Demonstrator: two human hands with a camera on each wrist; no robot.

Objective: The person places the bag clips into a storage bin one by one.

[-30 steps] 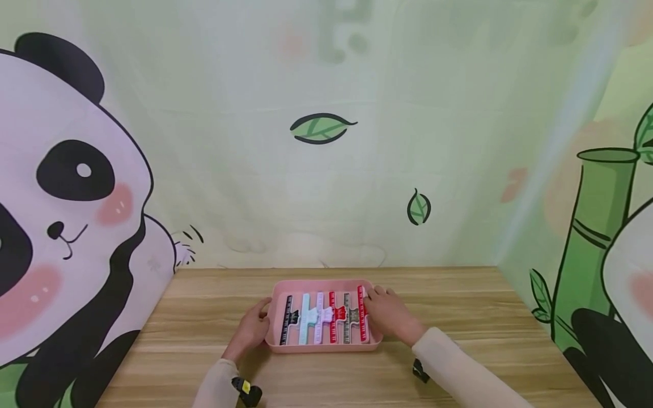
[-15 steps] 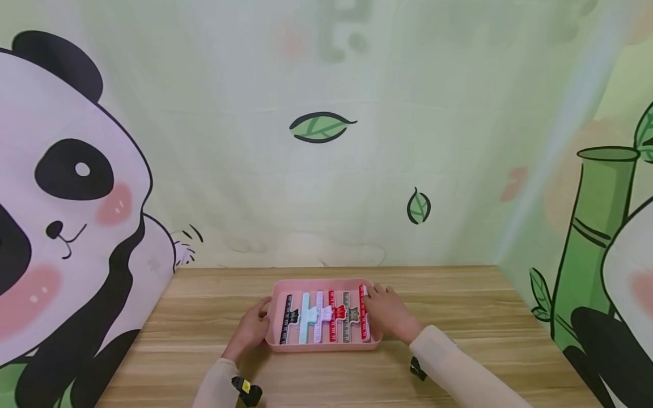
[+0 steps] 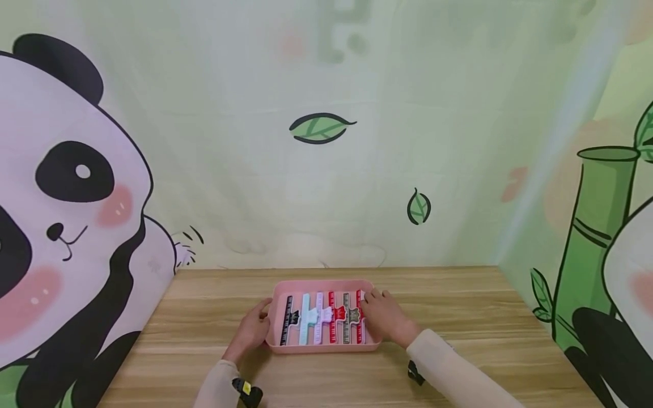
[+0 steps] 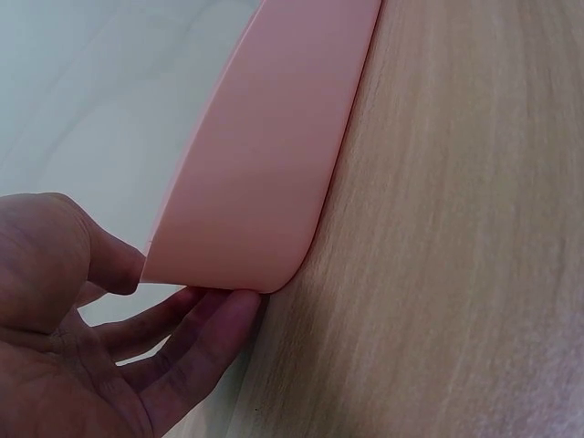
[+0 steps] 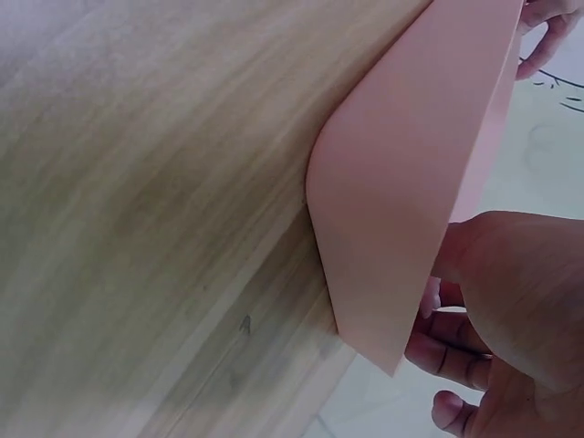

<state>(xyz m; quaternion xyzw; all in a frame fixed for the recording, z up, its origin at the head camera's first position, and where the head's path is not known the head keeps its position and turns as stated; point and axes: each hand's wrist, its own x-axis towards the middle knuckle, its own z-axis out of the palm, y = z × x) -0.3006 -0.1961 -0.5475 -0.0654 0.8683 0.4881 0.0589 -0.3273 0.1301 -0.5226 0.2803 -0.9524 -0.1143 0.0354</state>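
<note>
A pink tray [image 3: 326,348] holds a row of ruler clips, long bars with scale marks and a shaped clip at mid-length. From the left come a black ruler clip [image 3: 287,320], a mint one [image 3: 305,318], a lilac one [image 3: 319,317], a red one [image 3: 333,317] and a grey one [image 3: 347,317]. My left hand [image 3: 252,327] grips the tray's left side, thumb at the rim and fingers on the outer wall. My right hand [image 3: 386,317] reaches over the right rim and holds another red ruler clip [image 3: 359,334], whose middle it partly hides. Both wrist views show mostly tray wall; the clips are hidden there.
The tray rests on a wood-grain table [image 3: 204,317]. Behind it hangs a pale green cloth [image 3: 245,170] printed with pandas, leaves and bamboo. Both forearms come in from the table's near side.
My right hand has moved slightly left, bringing the rightmost red ruler clip lower and closer to the grey one, level with the row. The left hand and tray stay put.
</note>
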